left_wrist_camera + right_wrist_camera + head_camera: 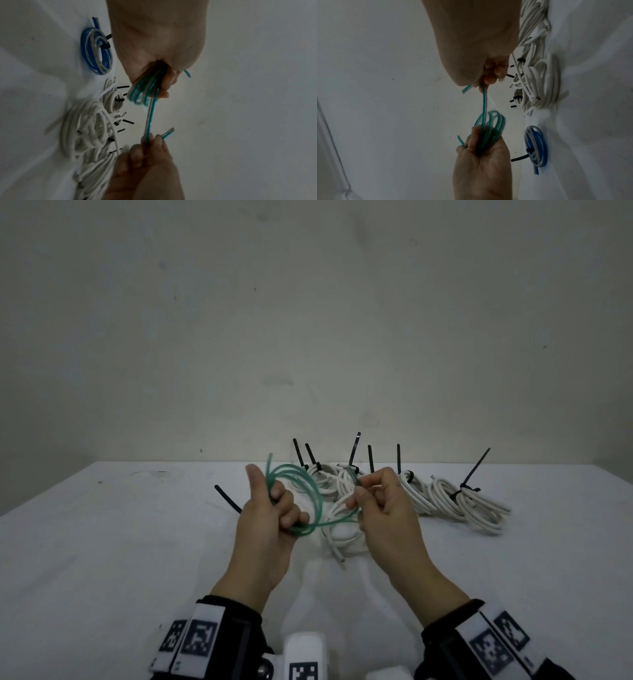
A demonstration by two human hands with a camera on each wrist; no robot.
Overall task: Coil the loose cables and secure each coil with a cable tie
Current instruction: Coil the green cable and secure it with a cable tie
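My left hand (274,494) is raised above the table and grips a coil of green cable (308,498) with several loops, thumb upright. From the coil a single green strand (484,102) runs to my right hand (359,494), which pinches it close to its short free end (168,133). In the left wrist view the left hand (163,81) has its fingers curled round the green loops (140,94). A loose white cable (342,529) lies under and between the hands.
Several white coils (455,501) bound with black cable ties lie in a row at the back right. A blue coil (537,147) with a black tie lies behind my left hand; only its tie tail (227,499) shows in the head view. A white cloth (120,542) covers the table.
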